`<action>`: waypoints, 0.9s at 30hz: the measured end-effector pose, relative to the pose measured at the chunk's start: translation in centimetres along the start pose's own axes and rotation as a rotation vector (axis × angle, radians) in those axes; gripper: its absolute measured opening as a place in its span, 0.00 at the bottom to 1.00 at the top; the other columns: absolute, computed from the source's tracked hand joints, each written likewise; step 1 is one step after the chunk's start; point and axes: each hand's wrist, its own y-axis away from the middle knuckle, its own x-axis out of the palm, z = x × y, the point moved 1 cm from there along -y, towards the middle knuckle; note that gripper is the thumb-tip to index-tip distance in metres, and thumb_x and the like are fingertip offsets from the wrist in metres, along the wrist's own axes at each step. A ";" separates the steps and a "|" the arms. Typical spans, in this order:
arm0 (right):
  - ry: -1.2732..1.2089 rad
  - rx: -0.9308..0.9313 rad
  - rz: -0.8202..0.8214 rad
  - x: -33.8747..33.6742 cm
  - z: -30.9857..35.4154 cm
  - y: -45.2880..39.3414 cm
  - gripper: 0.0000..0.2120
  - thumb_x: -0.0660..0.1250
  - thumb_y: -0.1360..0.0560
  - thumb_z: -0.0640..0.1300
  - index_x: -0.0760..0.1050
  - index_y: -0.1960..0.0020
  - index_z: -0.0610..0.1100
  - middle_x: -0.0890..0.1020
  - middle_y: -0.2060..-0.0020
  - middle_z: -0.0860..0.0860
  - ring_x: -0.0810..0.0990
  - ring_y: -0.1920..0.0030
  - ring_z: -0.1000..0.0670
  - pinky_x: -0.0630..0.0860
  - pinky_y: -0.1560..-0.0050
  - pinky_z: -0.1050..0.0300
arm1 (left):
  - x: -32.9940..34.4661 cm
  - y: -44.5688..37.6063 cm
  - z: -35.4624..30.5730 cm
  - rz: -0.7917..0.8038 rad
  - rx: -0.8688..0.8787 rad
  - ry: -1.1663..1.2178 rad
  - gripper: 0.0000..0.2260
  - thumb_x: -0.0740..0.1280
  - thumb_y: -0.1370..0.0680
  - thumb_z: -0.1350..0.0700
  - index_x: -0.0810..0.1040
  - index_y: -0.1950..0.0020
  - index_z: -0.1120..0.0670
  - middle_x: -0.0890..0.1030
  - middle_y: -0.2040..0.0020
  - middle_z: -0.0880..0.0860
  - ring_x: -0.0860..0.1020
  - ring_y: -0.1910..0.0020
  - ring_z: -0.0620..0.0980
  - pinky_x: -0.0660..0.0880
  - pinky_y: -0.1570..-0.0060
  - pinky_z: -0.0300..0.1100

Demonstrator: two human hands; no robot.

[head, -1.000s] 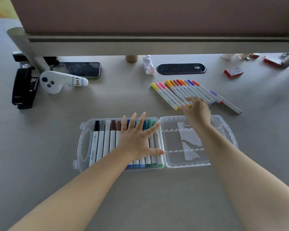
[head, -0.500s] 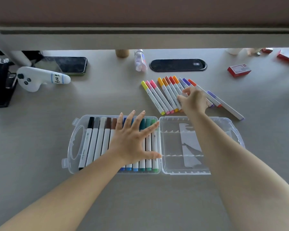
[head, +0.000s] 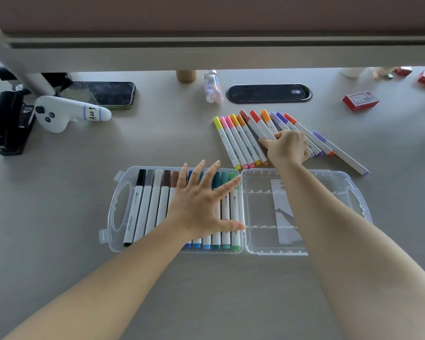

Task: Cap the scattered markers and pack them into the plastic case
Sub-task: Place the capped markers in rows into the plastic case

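Markers [head: 241, 141] in a loose row at 1 o'clock are gripped by right hand [head: 288, 147]; packed case [head: 113, 212] markers are pressed by splayed left hand [head: 201, 202].

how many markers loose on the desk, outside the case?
12 markers, fanned in one row behind the case: five left of the right hand, six under it, lilac marker farthest right. More may be hidden.

1 open case [head: 353, 185]; 11 packed markers [head: 146, 204]; 12 loose markers [head: 233, 143].
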 end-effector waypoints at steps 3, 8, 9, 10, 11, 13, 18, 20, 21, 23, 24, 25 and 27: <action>-0.064 -0.009 -0.035 -0.5 0.0 0.3 0.17 0.62 0.24 0.53 0.78 0.50 0.39 0.77 0.45 0.44 0.70 0.41 0.45 0.66 0.41 0.47 | 0.0 0.0 0.0 -0.004 0.001 -0.002 0.44 0.36 0.44 0.24 0.39 0.29 0.34 0.42 0.24 0.50 0.40 0.25 0.56 0.33 0.31 0.56; -0.265 -0.094 0.072 -2.0 -0.1 2.6 0.14 0.56 0.21 0.50 0.77 0.49 0.43 0.74 0.67 0.52 0.73 0.58 0.50 0.69 0.45 0.49 | -0.1 0.1 0.1 0.005 -0.003 0.001 0.42 0.42 0.40 0.23 0.39 0.28 0.35 0.41 0.24 0.49 0.40 0.25 0.56 0.34 0.30 0.55; -0.336 -0.094 0.123 -2.4 -0.1 3.4 0.13 0.55 0.21 0.48 0.76 0.48 0.43 0.74 0.68 0.53 0.74 0.60 0.51 0.73 0.46 0.49 | -0.1 0.2 0.1 0.007 -0.004 0.005 0.41 0.44 0.39 0.24 0.40 0.28 0.35 0.41 0.24 0.50 0.40 0.25 0.56 0.34 0.30 0.56; -0.394 -0.079 0.181 -2.7 -0.2 4.3 0.12 0.55 0.20 0.47 0.75 0.47 0.42 0.74 0.68 0.54 0.74 0.63 0.52 0.76 0.52 0.52 | -0.2 0.4 0.2 0.009 -0.007 0.006 0.41 0.44 0.39 0.25 0.40 0.28 0.35 0.41 0.24 0.50 0.40 0.25 0.56 0.34 0.30 0.56; -0.435 -0.056 0.257 -3.1 -0.3 5.3 0.12 0.55 0.20 0.45 0.74 0.47 0.40 0.74 0.67 0.54 0.73 0.65 0.54 0.75 0.60 0.58 | -0.3 0.6 0.4 0.011 -0.011 0.008 0.41 0.44 0.40 0.24 0.40 0.28 0.35 0.42 0.24 0.50 0.40 0.25 0.57 0.34 0.30 0.56; -0.486 -0.003 0.429 -3.6 -0.3 7.2 0.11 0.55 0.20 0.43 0.73 0.51 0.38 0.76 0.66 0.51 0.73 0.67 0.55 0.72 0.69 0.65 | -0.4 1.2 1.2 0.018 -0.028 0.010 0.44 0.39 0.43 0.22 0.39 0.28 0.35 0.41 0.24 0.50 0.40 0.25 0.57 0.34 0.30 0.55; -0.461 0.026 0.600 -3.5 0.6 10.6 0.09 0.61 0.23 0.44 0.74 0.55 0.38 0.80 0.60 0.44 0.76 0.67 0.53 0.76 0.61 0.62 | -0.3 3.8 3.6 0.044 -0.053 0.016 0.50 0.24 0.53 0.22 0.36 0.31 0.34 0.41 0.24 0.50 0.40 0.25 0.57 0.34 0.30 0.54; -0.368 -0.003 0.580 -3.1 1.3 11.5 0.11 0.63 0.24 0.46 0.76 0.57 0.37 0.75 0.68 0.46 0.69 0.70 0.52 0.71 0.65 0.60 | -0.2 4.7 4.2 0.052 -0.082 0.022 0.52 0.23 0.54 0.22 0.36 0.30 0.34 0.41 0.24 0.50 0.40 0.25 0.57 0.35 0.30 0.54; -0.303 -0.034 0.579 -2.9 1.5 12.0 0.12 0.64 0.24 0.47 0.76 0.60 0.39 0.71 0.72 0.48 0.66 0.72 0.53 0.67 0.67 0.59 | -0.2 5.1 4.4 0.054 -0.102 0.026 0.52 0.22 0.55 0.22 0.35 0.30 0.35 0.40 0.24 0.51 0.40 0.25 0.57 0.35 0.30 0.55; -0.160 -0.086 0.585 -2.3 1.9 13.1 0.17 0.63 0.24 0.49 0.71 0.69 0.43 0.66 0.76 0.50 0.63 0.74 0.53 0.63 0.65 0.58 | -0.2 5.8 4.9 0.058 -0.132 0.039 0.53 0.22 0.55 0.22 0.36 0.30 0.35 0.40 0.24 0.52 0.40 0.25 0.58 0.35 0.30 0.55; -0.097 -0.096 0.583 -1.9 2.0 13.7 0.19 0.62 0.24 0.50 0.68 0.71 0.44 0.65 0.77 0.51 0.63 0.73 0.52 0.62 0.64 0.58 | -0.2 6.0 5.1 0.064 -0.140 0.042 0.53 0.23 0.55 0.22 0.36 0.29 0.35 0.40 0.24 0.52 0.39 0.25 0.58 0.35 0.30 0.56; -0.037 -0.099 0.572 -1.5 2.1 14.2 0.20 0.62 0.24 0.52 0.66 0.72 0.44 0.66 0.77 0.51 0.64 0.72 0.52 0.62 0.61 0.57 | -0.2 6.2 5.3 0.067 -0.144 0.046 0.54 0.23 0.55 0.22 0.37 0.29 0.36 0.40 0.24 0.52 0.39 0.25 0.58 0.35 0.30 0.56; 0.048 -0.107 0.542 -0.7 2.1 15.1 0.22 0.61 0.24 0.54 0.65 0.73 0.45 0.68 0.76 0.51 0.68 0.70 0.52 0.62 0.54 0.54 | -0.3 6.4 5.8 0.059 -0.149 0.086 0.57 0.25 0.55 0.21 0.40 0.27 0.39 0.41 0.24 0.53 0.39 0.25 0.58 0.35 0.30 0.56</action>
